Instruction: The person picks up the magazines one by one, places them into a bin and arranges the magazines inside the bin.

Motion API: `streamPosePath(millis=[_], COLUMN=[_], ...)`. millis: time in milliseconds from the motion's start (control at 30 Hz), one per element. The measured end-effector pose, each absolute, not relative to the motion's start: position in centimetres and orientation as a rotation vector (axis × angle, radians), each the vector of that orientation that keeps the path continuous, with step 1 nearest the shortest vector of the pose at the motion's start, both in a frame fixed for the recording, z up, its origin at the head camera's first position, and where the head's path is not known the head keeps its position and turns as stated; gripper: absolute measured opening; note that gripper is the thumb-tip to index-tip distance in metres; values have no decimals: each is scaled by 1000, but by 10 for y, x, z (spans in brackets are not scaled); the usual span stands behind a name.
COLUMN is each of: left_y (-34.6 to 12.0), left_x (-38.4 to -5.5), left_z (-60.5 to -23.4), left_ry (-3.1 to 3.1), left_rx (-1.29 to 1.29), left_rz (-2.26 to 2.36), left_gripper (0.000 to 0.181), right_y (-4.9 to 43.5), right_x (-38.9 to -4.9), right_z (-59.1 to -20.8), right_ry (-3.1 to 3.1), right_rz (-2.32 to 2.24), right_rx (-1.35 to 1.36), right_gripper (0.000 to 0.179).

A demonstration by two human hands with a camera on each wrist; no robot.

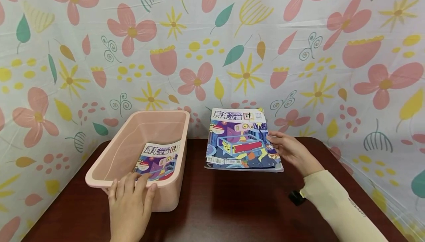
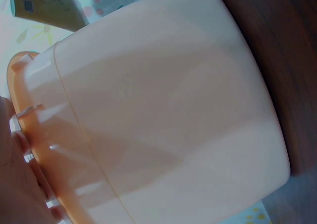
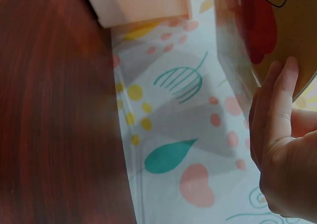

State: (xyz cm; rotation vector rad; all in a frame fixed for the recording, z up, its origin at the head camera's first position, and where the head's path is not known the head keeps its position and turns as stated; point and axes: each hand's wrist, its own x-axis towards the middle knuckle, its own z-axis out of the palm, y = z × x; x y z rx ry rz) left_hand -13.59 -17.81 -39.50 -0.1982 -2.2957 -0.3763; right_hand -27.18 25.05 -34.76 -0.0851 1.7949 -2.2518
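My right hand point(image 1: 288, 149) holds a small stack of magazines point(image 1: 240, 142) by its right edge, above the dark table. The top cover is purple and blue with a white title band. In the right wrist view, thumb and fingers pinch the stack around its edge, with the fingers against a brown and red back cover point(image 3: 287, 33). My left hand point(image 1: 129, 201) grips the near rim of a pink plastic bin point(image 1: 113, 143), fingers hooked over it. Inside the bin lies another magazine point(image 1: 158, 161) with a matching cover, its lower part hidden by the rim.
A dark reddish-brown table point(image 1: 232, 205) carries the bin on its left side. Behind it hangs a white cloth point(image 1: 212, 42) printed with flowers and leaves, also along both sides. The bin's tall right wall point(image 1: 182, 175) stands between its inside and the held stack.
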Motion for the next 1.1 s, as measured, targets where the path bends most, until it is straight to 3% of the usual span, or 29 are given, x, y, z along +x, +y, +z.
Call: streamPosePath(millis=[1100], left_y=[-178], left_x=[-135], left_z=[-395], left_ry=[-2311], left_rx=[-191], left_rz=[-369], left_gripper=[45], right_y=[189], right_x=[-284], right_z=[-312], right_ry=[1794], right_rz=[-2288], right_rx=[-191], right_gripper=[58])
